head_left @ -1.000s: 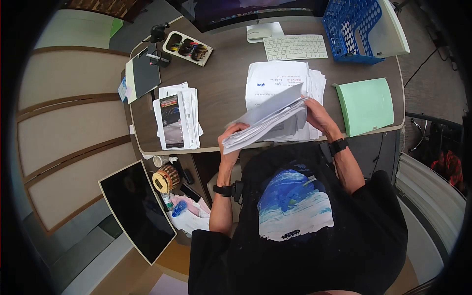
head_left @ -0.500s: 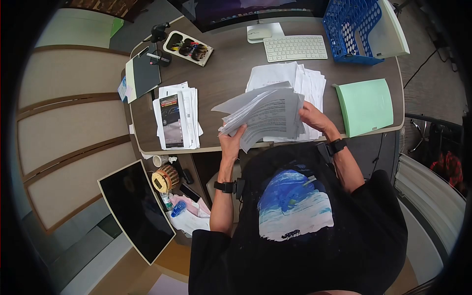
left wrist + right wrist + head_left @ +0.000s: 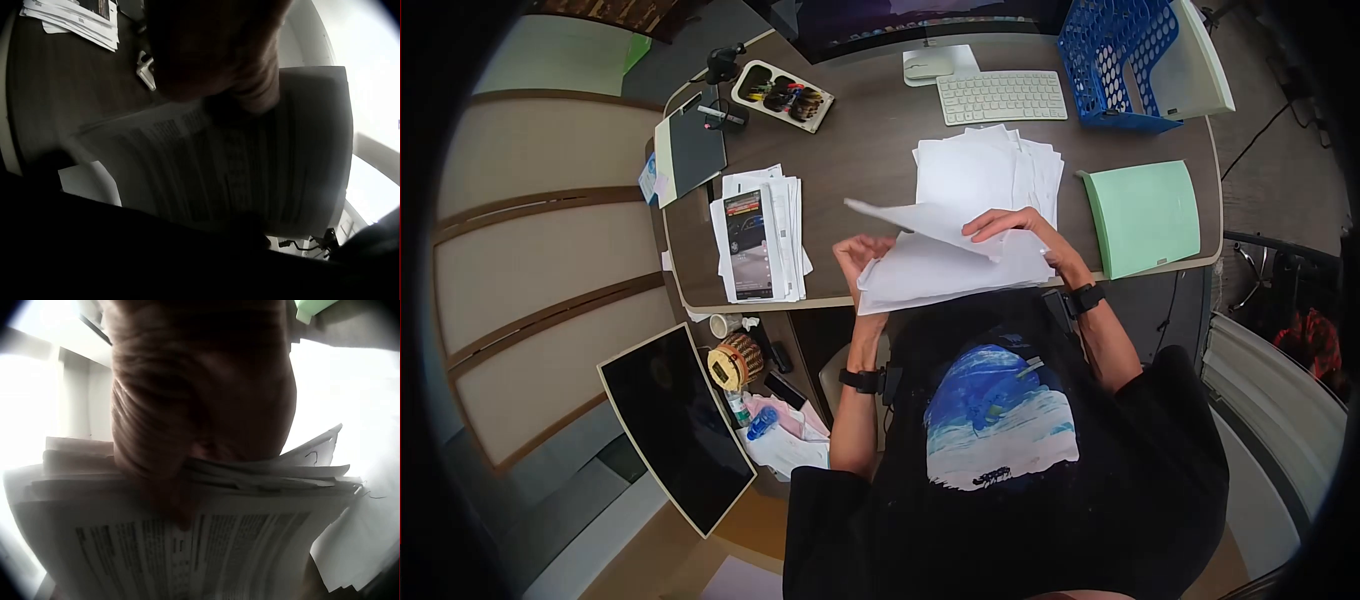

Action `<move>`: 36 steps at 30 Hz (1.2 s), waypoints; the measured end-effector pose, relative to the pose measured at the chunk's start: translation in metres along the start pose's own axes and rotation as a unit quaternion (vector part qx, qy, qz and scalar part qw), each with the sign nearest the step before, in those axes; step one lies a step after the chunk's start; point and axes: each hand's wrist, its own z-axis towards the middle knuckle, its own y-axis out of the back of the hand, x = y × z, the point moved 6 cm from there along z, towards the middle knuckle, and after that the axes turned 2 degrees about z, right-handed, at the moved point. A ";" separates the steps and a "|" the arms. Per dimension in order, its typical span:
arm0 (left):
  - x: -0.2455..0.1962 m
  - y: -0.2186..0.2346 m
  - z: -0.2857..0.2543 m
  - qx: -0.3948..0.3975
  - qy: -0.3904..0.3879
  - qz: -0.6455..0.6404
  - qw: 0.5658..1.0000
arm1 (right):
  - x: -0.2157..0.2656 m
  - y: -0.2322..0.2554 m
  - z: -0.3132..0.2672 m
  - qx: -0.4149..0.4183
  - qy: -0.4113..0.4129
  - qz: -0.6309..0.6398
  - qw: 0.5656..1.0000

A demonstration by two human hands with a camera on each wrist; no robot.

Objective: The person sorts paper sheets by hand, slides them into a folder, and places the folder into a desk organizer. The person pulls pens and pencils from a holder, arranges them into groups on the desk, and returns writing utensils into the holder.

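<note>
In the head view, a sheaf of papers point(image 3: 945, 275) is held low over the desk's front edge, its upper sheets lifted apart from the rest. My right hand point(image 3: 1025, 235) grips its right side, fingers over the raised sheets. From the right wrist, the thumb point(image 3: 175, 509) lies across a printed page and the edges of several sheets fan out beside the palm. My left hand point(image 3: 860, 258) is at the sheaf's left edge with bent fingers, partly hidden by paper; its wrist view shows it dark against a printed page point(image 3: 237, 169). Beyond lies a loose paper pile point(image 3: 970, 165).
Left on the desk point(image 3: 850, 150) is another paper stack point(image 3: 785, 240) with a phone-screen picture on top. A green folder point(image 3: 1145, 215) lies right. Farther back are a keyboard point(image 3: 1000, 97), a mouse point(image 3: 927, 66), a blue file basket point(image 3: 1100, 80) and a pen tray point(image 3: 785, 97).
The sheaf has turned from slanted, to printed side showing, to blank sides up with sheets parted. The right fingers have come over the upper sheets; the far pile's top now shows blank.
</note>
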 end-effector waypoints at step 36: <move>0.022 -0.068 0.042 0.013 0.187 0.125 0.974 | -0.033 0.041 -0.028 -0.308 -0.202 -0.169 0.914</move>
